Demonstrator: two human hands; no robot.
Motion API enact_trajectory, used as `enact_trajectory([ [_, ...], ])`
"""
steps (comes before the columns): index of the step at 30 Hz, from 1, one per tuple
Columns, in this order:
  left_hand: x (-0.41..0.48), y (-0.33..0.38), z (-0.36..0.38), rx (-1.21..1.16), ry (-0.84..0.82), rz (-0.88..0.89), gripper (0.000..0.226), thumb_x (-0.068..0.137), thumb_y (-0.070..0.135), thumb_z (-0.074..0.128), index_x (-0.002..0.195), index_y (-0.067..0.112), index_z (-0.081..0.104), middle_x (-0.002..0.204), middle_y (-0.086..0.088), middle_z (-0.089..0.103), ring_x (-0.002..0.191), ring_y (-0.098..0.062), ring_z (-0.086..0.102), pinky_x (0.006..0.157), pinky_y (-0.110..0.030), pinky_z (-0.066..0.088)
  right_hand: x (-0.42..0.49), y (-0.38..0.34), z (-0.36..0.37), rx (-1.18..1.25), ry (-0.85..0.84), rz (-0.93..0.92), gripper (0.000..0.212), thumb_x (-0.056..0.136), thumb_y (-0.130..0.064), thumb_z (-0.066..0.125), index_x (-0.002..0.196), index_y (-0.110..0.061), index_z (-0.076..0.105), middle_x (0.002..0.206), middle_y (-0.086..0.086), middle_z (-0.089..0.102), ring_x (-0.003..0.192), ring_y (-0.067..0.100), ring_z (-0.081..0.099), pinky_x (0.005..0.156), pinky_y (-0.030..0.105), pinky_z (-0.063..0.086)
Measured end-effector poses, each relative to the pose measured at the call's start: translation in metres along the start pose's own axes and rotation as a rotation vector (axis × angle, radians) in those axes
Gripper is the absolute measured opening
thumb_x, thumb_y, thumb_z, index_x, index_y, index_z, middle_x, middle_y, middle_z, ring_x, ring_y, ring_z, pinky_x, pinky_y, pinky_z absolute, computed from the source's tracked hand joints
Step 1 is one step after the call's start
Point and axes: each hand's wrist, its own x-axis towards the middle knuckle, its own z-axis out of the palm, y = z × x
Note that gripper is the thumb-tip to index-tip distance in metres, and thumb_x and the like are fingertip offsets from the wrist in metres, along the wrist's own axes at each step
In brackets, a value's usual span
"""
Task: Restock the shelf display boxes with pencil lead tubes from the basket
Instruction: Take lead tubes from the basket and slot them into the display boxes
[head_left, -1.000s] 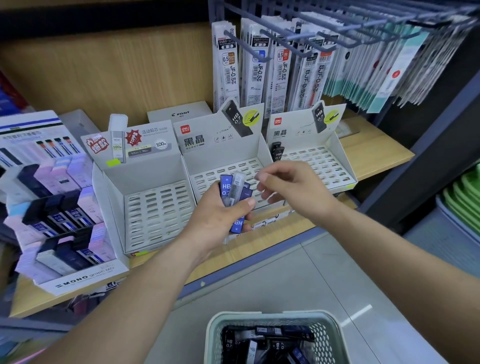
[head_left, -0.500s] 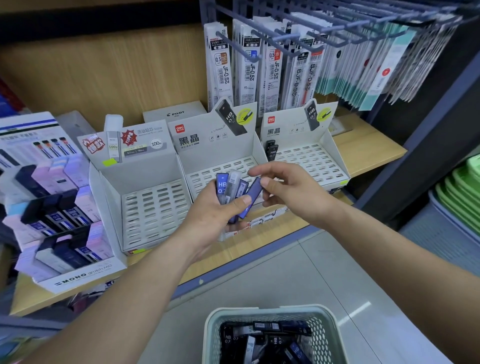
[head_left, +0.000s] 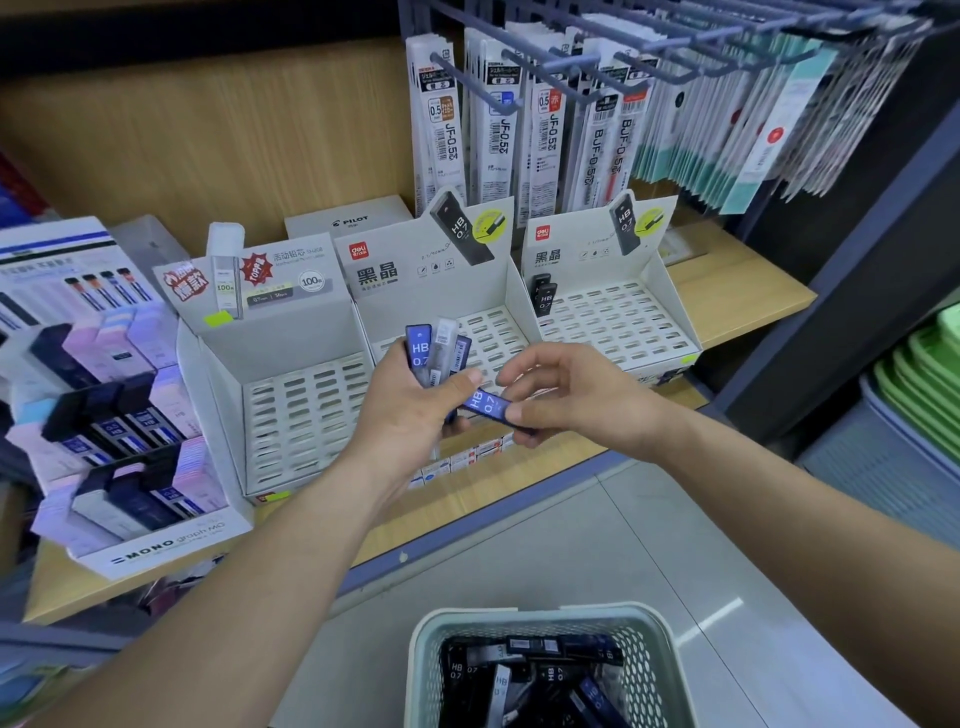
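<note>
Before boxes (head_left: 301, 415), left hand (head_left: 410, 410) grips tubes (head_left: 420, 348); right hand (head_left: 576, 395) seemingly pinches one tube (head_left: 485, 404).

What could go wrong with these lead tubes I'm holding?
1. The left hand grips a loose fan of tubes; drawing the blue HB 0.7 tube with the right hand might dislodge others onto the floor.
2. The fan mixes a clear tube with blue ones; one may land in the wrong display box.

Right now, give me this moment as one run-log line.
left hand: grips tube bundle | right hand: pinches single HB tube | right display box: few tubes | basket: stocked
</note>
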Motion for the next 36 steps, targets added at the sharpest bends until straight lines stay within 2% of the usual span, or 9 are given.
enact_trajectory([
  [5,0.001,-0.002,0.0,0.019,0.003,-0.014,0.022,0.09,0.014,0.073,0.108,0.015,0.06,0.086,-0.002,0.068,0.064,-0.01,0.066,0.057,-0.027,0.054,-0.004,0.0,0.006,-0.03,-0.152,0.032,0.047,0.09,0.007,0.066,0.128,-0.017,0.051,0.106,0.032,0.057,0.079,0.036,0.073,0.073,0.034,0.059],
  [8,0.003,-0.003,-0.007,0.022,0.034,-0.039,0.027,0.089,0.014,0.074,0.112,0.011,0.06,0.089,-0.005,0.068,0.071,-0.014,0.065,0.057,-0.027,0.053,-0.007,0.003,0.0,-0.031,-0.139,0.023,0.052,0.094,0.006,0.06,0.133,-0.028,0.053,0.101,0.022,0.055,0.084,0.036,0.073,0.078,0.036,0.059],
  [13,0.002,-0.007,-0.009,0.131,-0.016,-0.056,0.027,0.09,0.015,0.074,0.112,0.019,0.058,0.099,-0.006,0.07,0.077,-0.016,0.067,0.06,-0.027,0.055,0.0,0.007,-0.026,-0.069,0.289,-0.084,0.027,0.094,-0.004,0.065,0.116,-0.02,0.065,0.085,0.015,0.068,0.077,0.03,0.073,0.07,0.041,0.062],
  [16,0.002,-0.011,-0.002,0.162,-0.059,-0.06,0.025,0.09,0.015,0.074,0.109,0.018,0.056,0.096,-0.009,0.068,0.074,-0.016,0.065,0.06,-0.027,0.056,0.015,0.008,-0.054,-0.215,0.517,-0.131,0.022,0.094,-0.005,0.066,0.104,-0.024,0.07,0.095,0.008,0.071,0.07,0.022,0.072,0.069,0.04,0.063],
  [20,0.005,-0.012,0.005,0.176,-0.093,-0.06,0.025,0.09,0.012,0.073,0.107,0.019,0.056,0.093,-0.007,0.067,0.073,-0.015,0.065,0.061,-0.031,0.059,0.047,0.008,-0.085,-0.422,0.704,-0.173,0.02,0.089,-0.01,0.071,0.098,-0.028,0.069,0.094,-0.007,0.067,0.078,0.02,0.07,0.073,0.035,0.057],
  [24,0.008,-0.013,0.008,0.17,-0.092,-0.071,0.025,0.09,0.012,0.073,0.107,0.019,0.057,0.091,-0.007,0.068,0.071,-0.014,0.066,0.061,-0.031,0.058,0.077,0.005,-0.096,-0.525,0.75,-0.209,0.017,0.089,-0.012,0.071,0.097,-0.026,0.067,0.089,-0.015,0.063,0.073,0.005,0.063,0.082,0.032,0.055],
  [28,0.009,-0.015,0.007,0.144,-0.101,-0.083,0.025,0.091,0.011,0.072,0.11,0.018,0.057,0.09,-0.007,0.068,0.071,-0.013,0.067,0.062,-0.031,0.058,0.091,0.008,-0.099,-0.558,0.757,-0.212,0.016,0.09,-0.009,0.07,0.097,-0.023,0.068,0.094,-0.004,0.067,0.084,0.016,0.068,0.083,0.031,0.054],
  [32,0.009,-0.015,0.005,0.125,-0.119,-0.089,0.027,0.091,0.01,0.071,0.111,0.018,0.056,0.093,-0.007,0.067,0.071,-0.013,0.067,0.064,-0.034,0.06,0.093,0.01,-0.099,-0.605,0.748,-0.209,0.015,0.091,-0.009,0.07,0.096,-0.023,0.067,0.089,-0.004,0.067,0.081,0.015,0.066,0.082,0.029,0.053],
  [36,0.009,-0.014,0.005,0.096,-0.13,-0.097,0.029,0.091,0.01,0.071,0.111,0.02,0.054,0.095,-0.006,0.066,0.072,-0.013,0.067,0.064,-0.033,0.059,0.09,0.006,-0.097,-0.689,0.688,-0.211,0.015,0.095,-0.008,0.063,0.103,-0.018,0.071,0.095,-0.004,0.067,0.08,0.014,0.063,0.066,0.003,0.042],
])
